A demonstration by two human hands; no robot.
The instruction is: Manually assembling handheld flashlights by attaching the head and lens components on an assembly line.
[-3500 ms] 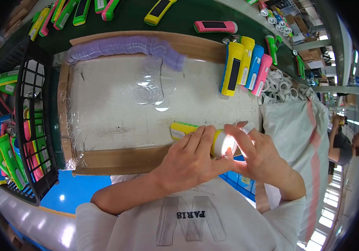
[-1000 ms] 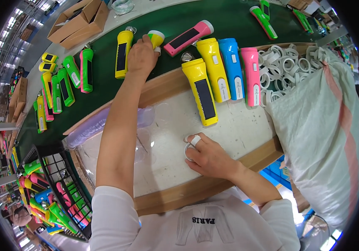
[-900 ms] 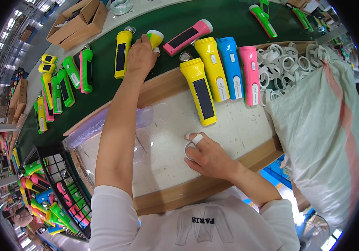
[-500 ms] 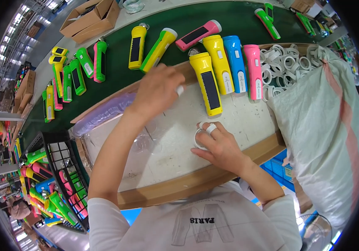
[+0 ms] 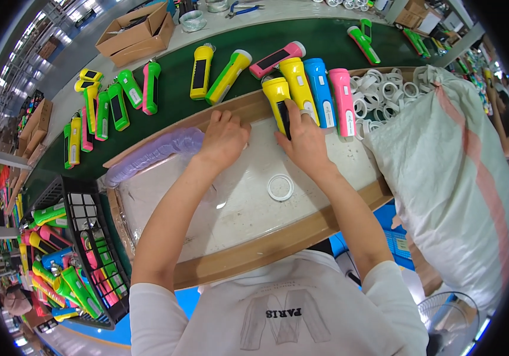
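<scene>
Right hand (image 5: 306, 144) moved forward, gripping yellow flashlight (image 5: 276, 92); left hand (image 5: 225, 141) palm-down, grasp unclear.

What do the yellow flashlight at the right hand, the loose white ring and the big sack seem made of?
Yellow flashlight: glossy moulded plastic, judging by its even colour and bright highlights. Loose white ring: probably smooth plastic, being thin and uniformly white. Big sack: likely woven plastic, given its pale, softly shiny creases, though cloth is possible.
</scene>
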